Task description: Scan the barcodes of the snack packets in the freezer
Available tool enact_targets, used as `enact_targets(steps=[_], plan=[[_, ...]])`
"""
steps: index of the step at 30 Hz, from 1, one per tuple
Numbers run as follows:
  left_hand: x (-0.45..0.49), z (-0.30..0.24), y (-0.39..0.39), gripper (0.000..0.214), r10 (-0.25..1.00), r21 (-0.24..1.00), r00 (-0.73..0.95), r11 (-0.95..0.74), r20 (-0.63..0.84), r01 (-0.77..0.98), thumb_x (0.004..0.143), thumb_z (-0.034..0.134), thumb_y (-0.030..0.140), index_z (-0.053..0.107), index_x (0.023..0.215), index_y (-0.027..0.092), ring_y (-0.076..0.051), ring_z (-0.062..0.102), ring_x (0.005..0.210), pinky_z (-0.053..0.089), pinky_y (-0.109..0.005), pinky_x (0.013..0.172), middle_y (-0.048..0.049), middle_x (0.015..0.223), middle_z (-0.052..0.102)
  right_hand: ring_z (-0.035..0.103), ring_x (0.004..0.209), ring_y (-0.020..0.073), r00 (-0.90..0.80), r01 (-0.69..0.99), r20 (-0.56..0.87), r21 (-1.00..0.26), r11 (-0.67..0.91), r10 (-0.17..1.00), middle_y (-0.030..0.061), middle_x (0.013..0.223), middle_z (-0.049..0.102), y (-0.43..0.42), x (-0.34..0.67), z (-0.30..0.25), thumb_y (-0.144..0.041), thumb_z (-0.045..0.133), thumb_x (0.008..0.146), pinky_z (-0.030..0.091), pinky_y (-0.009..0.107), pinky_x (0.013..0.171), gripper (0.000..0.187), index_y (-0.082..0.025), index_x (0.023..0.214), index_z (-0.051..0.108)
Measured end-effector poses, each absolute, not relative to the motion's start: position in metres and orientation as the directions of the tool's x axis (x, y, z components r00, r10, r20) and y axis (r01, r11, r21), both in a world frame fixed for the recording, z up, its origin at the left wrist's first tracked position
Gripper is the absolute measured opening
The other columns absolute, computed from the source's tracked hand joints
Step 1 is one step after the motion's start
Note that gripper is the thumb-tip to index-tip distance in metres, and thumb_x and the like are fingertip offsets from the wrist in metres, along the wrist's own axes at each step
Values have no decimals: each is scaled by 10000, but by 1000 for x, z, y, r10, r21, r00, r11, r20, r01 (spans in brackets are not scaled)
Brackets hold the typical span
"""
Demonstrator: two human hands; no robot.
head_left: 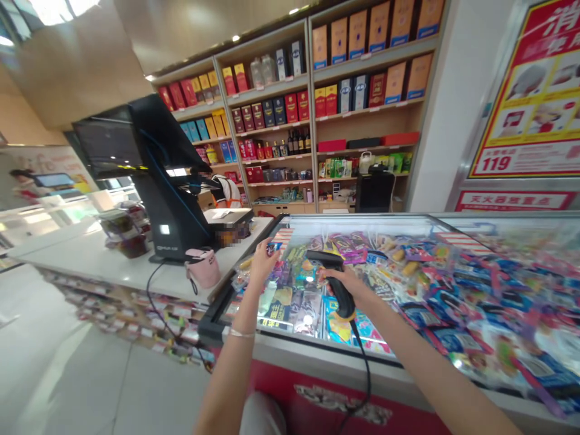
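Observation:
My right hand (342,283) is wrapped round the handle of a black barcode scanner (343,299), its head aimed to the left and its cable hanging down the front of the freezer. To the left, my left hand (264,258) pinches a small blue snack packet (273,247), mostly hidden by the fingers. Both hands are above a chest freezer (410,214) with a glass top. Frozen treats in colourful wrappers (457,293) fill the right part, and several flat packs (294,308) lie under my hands.
Left of the freezer is a white counter (109,266) bearing a black checkout terminal (167,193), a pink cup-shaped holder (203,269) and stacked tubs (124,232). A cable hangs over the counter's front. A person (226,192) is behind it, before shelves of boxed bottles (272,112).

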State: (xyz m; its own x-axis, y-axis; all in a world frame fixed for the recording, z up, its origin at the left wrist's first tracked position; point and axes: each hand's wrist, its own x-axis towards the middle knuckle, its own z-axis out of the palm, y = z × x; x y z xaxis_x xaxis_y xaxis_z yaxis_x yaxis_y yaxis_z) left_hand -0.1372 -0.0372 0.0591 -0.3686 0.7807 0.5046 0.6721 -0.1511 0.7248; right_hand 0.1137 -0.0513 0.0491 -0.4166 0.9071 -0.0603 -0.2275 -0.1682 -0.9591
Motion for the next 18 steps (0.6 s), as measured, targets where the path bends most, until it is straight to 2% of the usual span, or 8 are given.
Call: enact_targets(steps=[4, 8, 14, 18], plan=[[-178, 34, -57, 572, 735, 493, -444, 171, 512, 853, 826, 517, 358, 447, 1355, 152, -341, 516, 1183, 388, -486, 984, -194, 1416, 431, 552, 438, 95, -489, -213, -189, -921, -327, 852, 51, 614, 665, -54, 57, 30, -200, 649, 719, 454, 185, 405, 82, -122, 734, 627], [-186, -2, -67, 567, 642, 298, -419, 294, 642, 908, 885, 417, 434, 445, 1370, 141, -367, 348, 1334, 231, -607, 1068, -188, 1469, 370, 554, 444, 78, -527, -210, -253, -886, -413, 812, 49, 607, 649, -53, 13, 13, -195, 611, 772, 463, 165, 433, 128, -112, 675, 618], [-187, -20, -68, 491, 632, 332, -431, 277, 644, 902, 887, 418, 420, 534, 1292, 166, -331, 434, 1282, 322, -542, 1049, -167, 1400, 475, 555, 456, 77, -574, -231, -267, -855, -465, 774, 35, 589, 637, -51, 6, -4, -167, 614, 790, 464, 155, 443, 131, -121, 667, 612], [-192, -18, -68, 476, 640, 341, -429, 265, 637, 902, 873, 449, 406, 556, 1257, 145, -331, 434, 1282, 312, -533, 1058, -180, 1389, 483, 560, 455, 81, -556, -227, -294, -846, -483, 778, 36, 585, 634, -51, 10, -10, -166, 607, 796, 456, 156, 422, 122, -119, 684, 618]])
